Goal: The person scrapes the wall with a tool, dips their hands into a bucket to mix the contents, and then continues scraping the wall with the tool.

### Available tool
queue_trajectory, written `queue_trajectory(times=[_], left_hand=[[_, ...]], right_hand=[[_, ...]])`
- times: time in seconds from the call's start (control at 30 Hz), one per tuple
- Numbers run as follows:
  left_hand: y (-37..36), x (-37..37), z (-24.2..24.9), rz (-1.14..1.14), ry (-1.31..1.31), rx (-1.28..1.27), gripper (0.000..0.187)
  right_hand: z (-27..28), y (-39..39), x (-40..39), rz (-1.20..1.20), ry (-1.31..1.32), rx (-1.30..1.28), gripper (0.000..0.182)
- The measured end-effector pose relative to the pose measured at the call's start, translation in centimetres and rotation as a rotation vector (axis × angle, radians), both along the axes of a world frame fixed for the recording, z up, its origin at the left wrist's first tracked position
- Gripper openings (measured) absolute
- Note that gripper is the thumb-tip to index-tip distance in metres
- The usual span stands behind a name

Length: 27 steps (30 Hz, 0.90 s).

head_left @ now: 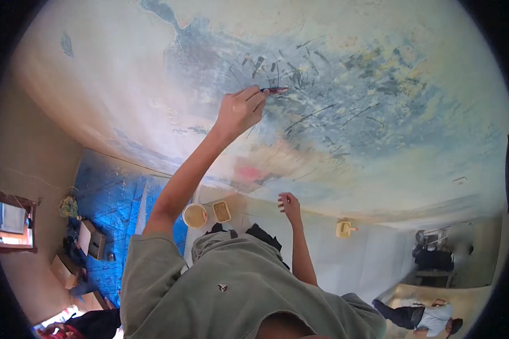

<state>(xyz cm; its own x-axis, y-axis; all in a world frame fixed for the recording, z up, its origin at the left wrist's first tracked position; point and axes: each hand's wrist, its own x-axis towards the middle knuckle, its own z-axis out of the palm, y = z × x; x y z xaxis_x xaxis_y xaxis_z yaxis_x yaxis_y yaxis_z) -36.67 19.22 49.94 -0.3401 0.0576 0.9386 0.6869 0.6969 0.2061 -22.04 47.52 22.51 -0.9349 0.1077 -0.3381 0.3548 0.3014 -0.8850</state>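
Note:
My left hand [241, 111] is raised against a large painted wall [350, 96]. Its fingers close in a pinch on a slim paintbrush [275, 90], whose reddish end lies over the blue-grey patch of dark strokes. Lower down, my right hand [290, 207] is held out in front of my body, its fingers loosely curled and apart, with nothing seen in them. Between my two arms, below the wall, are a round tub [195, 216] and a rectangular container [222, 212] with tan contents.
A small yellow container [344, 228] sits to the right. Blue sheeting [110, 209] and cardboard boxes [91, 239] lie on the left, near a window [10, 223]. One person [424, 317] is at lower right, another [90, 326] at lower left. Dark-topped equipment [434, 260] stands at right.

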Motion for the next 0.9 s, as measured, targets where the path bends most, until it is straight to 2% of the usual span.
queue_trajectory(times=[0.1, 0.17, 0.23, 0.33, 0.4, 0.5, 0.53, 0.6, 0.67, 0.7, 0.73, 0.8, 0.87, 0.9], left_hand=[[-2.4, -0.6, 2.2, 0.083, 0.05, 0.129, 0.007], [-3.8, -1.1, 4.9, 0.121, 0.117, 0.348, 0.008], [-4.0, -1.3, 4.7, 0.12, 0.116, 0.433, 0.009], [-2.3, -1.1, 0.7, 0.071, 0.117, 0.126, 0.009], [-2.6, -0.7, 0.4, 0.051, 0.125, 0.033, 0.009], [-5.4, -1.3, 3.1, 0.193, 0.13, 0.161, 0.01], [-6.2, -1.8, 4.2, 0.169, 0.147, 0.306, 0.012], [-5.6, -2.6, 3.9, 0.17, 0.142, 0.359, 0.011], [-3.0, -1.6, 1.1, 0.007, 0.112, 0.154, 0.009], [-1.9, -0.9, 0.4, 0.027, 0.115, -0.01, 0.009], [-2.1, -1.2, 0.1, 0.03, 0.118, -0.008, 0.009], [-2.4, -0.9, 0.9, 0.064, 0.129, 0.05, 0.011], [-3.9, -1.7, 2.7, 0.17, 0.162, 0.362, 0.016], [-4.5, -1.5, 4.0, 0.183, 0.124, 0.44, 0.015]], right_hand=[[2.0, -1.9, 0.2, 0.019, 0.067, -0.022, 0.017], [1.4, -2.1, 1.3, -0.013, 0.06, -0.026, 0.017], [0.7, -1.8, 2.2, -0.037, 0.056, -0.026, 0.017], [-1.4, -0.6, 4.7, -0.067, -0.025, 0.009, 0.017], [-2.7, 0.4, 6.1, -0.084, -0.111, 0.055, 0.017], [-4.1, 2.0, 8.5, -0.105, -0.17, 0.122, 0.018], [-4.6, 2.5, 9.3, -0.105, -0.17, 0.122, 0.018], [-6.0, 3.5, 10.7, -0.181, -0.266, 0.11, 0.019], [-7.2, 4.3, 12.3, -0.182, -0.316, 0.109, 0.019], [-7.9, 4.6, 13.0, -0.181, -0.363, 0.103, 0.02], [-8.6, 4.8, 13.6, -0.179, -0.36, 0.104, 0.02], [-9.6, 5.4, 15.1, -0.195, -0.468, 0.053, 0.021], [-10.4, 5.9, 16.9, -0.236, -0.518, 0.027, 0.022], [-10.9, 6.0, 17.6, -0.284, -0.565, -0.009, 0.022]])
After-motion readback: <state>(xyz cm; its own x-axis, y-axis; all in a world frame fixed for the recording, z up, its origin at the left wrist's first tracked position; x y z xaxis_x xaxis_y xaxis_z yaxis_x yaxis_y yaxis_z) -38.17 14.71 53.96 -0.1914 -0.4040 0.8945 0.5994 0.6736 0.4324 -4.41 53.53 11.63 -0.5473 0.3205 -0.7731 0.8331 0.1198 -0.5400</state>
